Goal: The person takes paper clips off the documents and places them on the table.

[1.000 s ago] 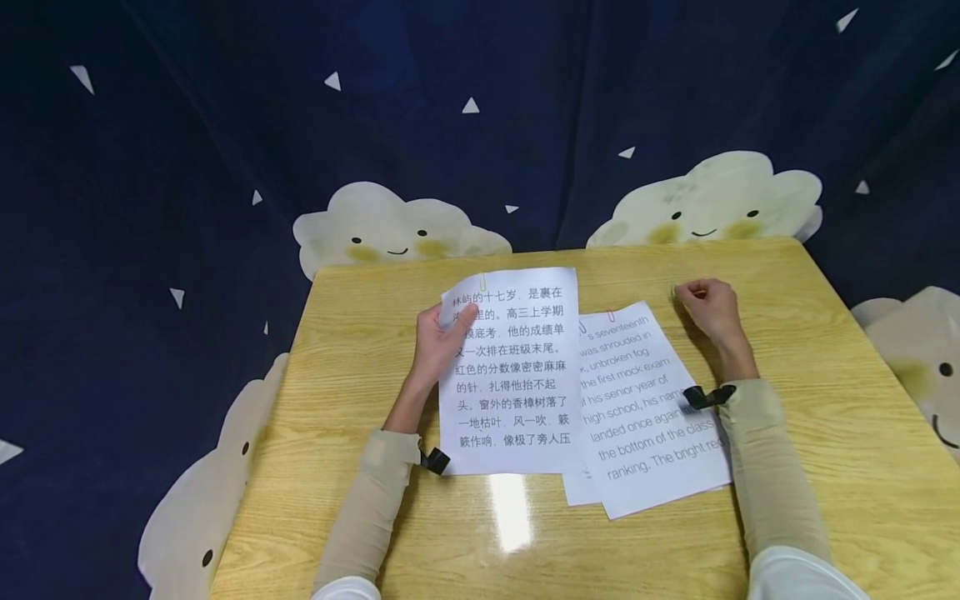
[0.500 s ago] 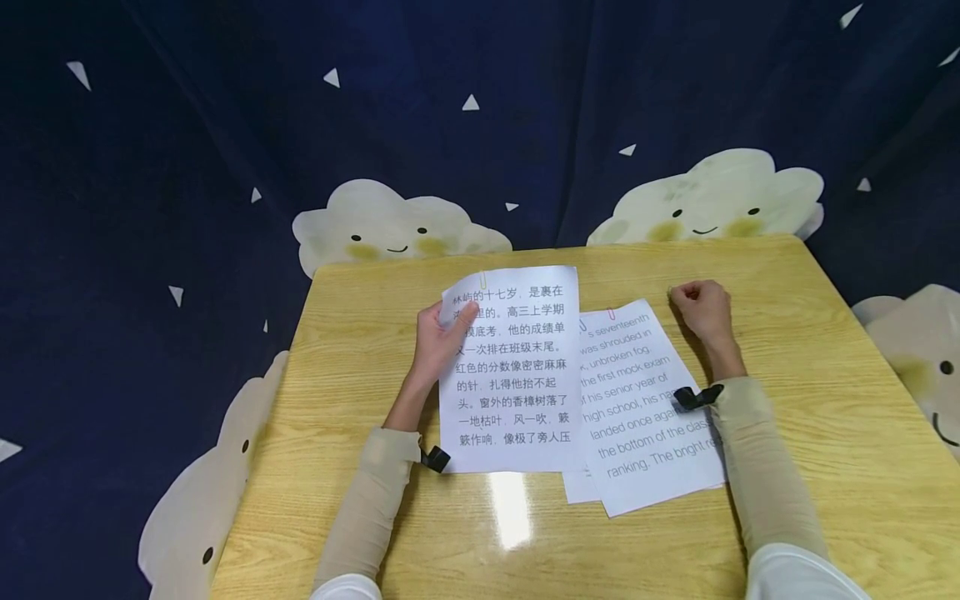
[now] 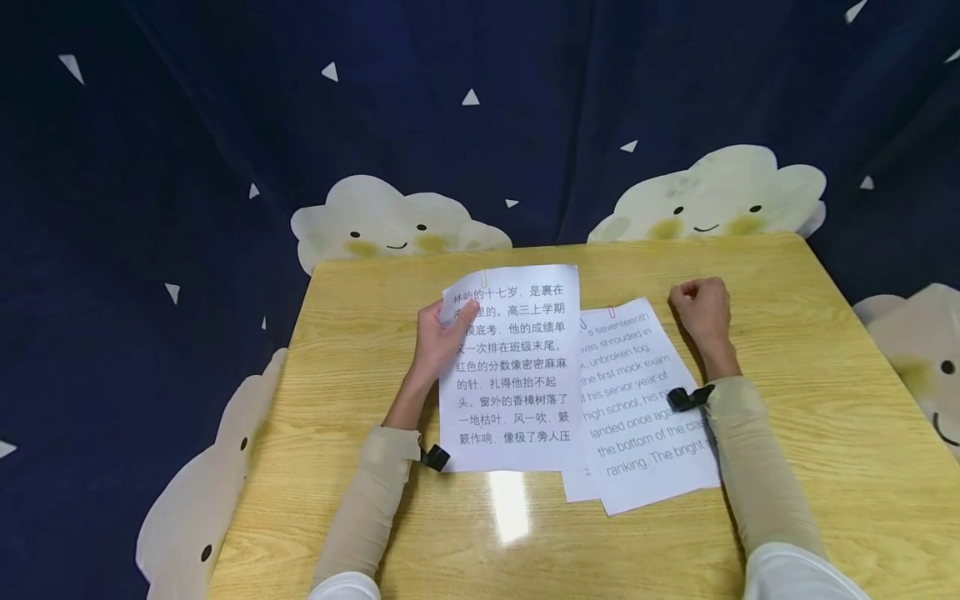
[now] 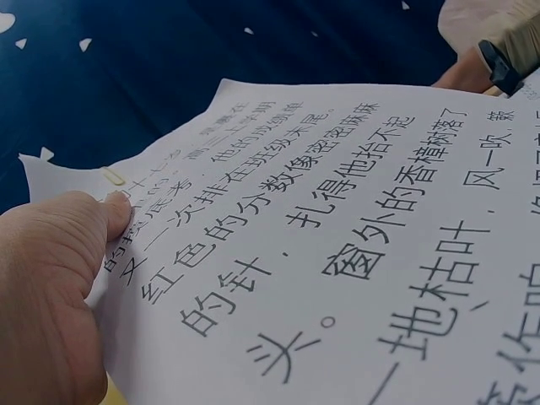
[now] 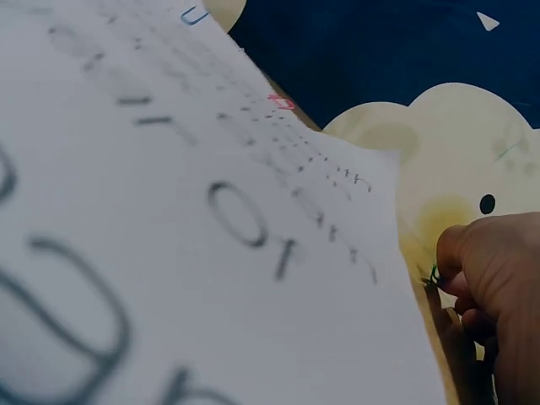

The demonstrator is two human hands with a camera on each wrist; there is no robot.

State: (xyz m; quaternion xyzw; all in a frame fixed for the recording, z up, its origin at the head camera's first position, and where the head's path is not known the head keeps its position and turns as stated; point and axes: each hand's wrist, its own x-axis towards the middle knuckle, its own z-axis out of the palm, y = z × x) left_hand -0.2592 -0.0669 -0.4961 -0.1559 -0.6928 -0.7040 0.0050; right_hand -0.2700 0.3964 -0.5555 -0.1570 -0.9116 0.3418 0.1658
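Note:
My left hand grips the upper left edge of a printed sheet of paper, thumb on top. A yellow paper clip sits on that sheet's top edge, just beyond the thumb. Over to the right, my right hand is low above the table, pinching a small green paper clip between thumb and finger. Between the hands lies an English-printed sheet with a pink-red paper clip at its top. The held sheet partly covers it.
Another sheet shows beneath the English one, and a blue paper clip is at their top. Everything is over a wooden table. Behind the table's far edge hangs a dark blue curtain with clouds.
My right hand has shifted slightly left, its forearm covering more of the English sheet's right edge. The left hand and its sheet hold nearly still.

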